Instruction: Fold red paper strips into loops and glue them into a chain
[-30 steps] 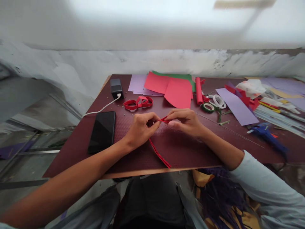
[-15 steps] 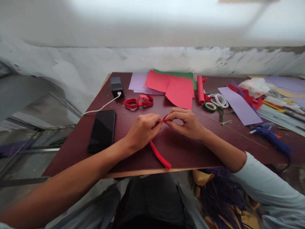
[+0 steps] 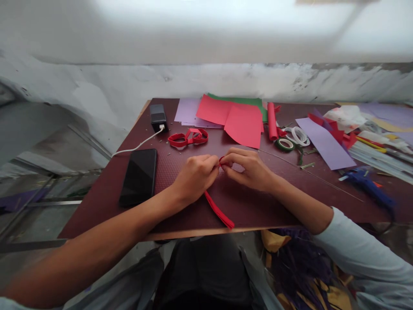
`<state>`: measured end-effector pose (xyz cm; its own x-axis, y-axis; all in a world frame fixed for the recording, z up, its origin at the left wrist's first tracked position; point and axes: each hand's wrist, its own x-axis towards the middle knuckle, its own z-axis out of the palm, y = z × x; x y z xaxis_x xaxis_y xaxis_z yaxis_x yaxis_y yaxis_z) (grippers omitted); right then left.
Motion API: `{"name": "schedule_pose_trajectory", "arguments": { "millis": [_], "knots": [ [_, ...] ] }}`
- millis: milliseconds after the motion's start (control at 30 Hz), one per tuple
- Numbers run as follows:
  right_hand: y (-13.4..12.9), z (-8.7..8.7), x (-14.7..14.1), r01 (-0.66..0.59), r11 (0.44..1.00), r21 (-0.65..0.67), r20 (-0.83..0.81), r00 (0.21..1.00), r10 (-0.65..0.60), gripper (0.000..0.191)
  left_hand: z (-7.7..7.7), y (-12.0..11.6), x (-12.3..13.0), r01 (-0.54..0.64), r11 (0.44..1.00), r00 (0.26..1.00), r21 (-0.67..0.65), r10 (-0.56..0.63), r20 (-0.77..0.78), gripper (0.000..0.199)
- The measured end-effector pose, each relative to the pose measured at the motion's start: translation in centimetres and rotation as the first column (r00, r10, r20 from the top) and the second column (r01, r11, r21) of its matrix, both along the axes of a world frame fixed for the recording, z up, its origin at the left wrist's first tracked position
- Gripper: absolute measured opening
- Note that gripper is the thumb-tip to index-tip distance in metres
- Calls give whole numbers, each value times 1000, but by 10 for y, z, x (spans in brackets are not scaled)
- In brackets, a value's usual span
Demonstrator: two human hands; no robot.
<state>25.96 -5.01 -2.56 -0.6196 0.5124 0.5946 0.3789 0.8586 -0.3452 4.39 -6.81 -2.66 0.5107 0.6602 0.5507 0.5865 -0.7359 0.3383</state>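
Observation:
Just above the middle of the table, my left hand (image 3: pixel 197 177) and my right hand (image 3: pixel 247 167) meet with their fingertips almost touching. Both are closed in a pinch on a narrow red paper strip (image 3: pixel 218 210). Its upper end shows as a small curl between the fingertips. From under my left hand the strip's lower part slants toward the table's front edge, its end looking layered. Most of the held part is hidden by the fingers. Beyond my hands lies a red looped paper strip (image 3: pixel 187 137).
Red paper sheets (image 3: pixel 243 125) lie at the back. A black phone (image 3: pixel 138 177) and a power bank (image 3: pixel 158 117) with a white cable are at left. Green tape (image 3: pixel 285 144), a purple sheet (image 3: pixel 325 144), thin wire (image 3: pixel 332 186) and a blue glue gun (image 3: pixel 368 187) lie at right.
My fingertips have shifted slightly around the strip, and the red end between them now looks more curled. The strip's lower end has moved a little to the right.

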Motion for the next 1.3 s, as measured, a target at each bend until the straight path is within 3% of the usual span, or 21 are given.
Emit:
{"name": "schedule_pose_trajectory", "arguments": {
  "millis": [167,500,1033,1300],
  "knots": [
    [2,1,2,-37,997,-63,-10,999,36,4,1,1,-2,-2,1000,999,-26,3,37,19],
    [1,-2,3,-78,997,-1,54,995,78,5,-1,-1,0,17,999,1000,-50,-17,10,21],
    [2,-3,2,-43,997,62,38,998,40,5,1,-1,-1,4,996,1000,-85,-6,-20,21],
    [7,-5,7,27,991,-134,-37,999,-32,3,-1,7,-5,8,989,998,-151,2,61,16]
  ]
}}
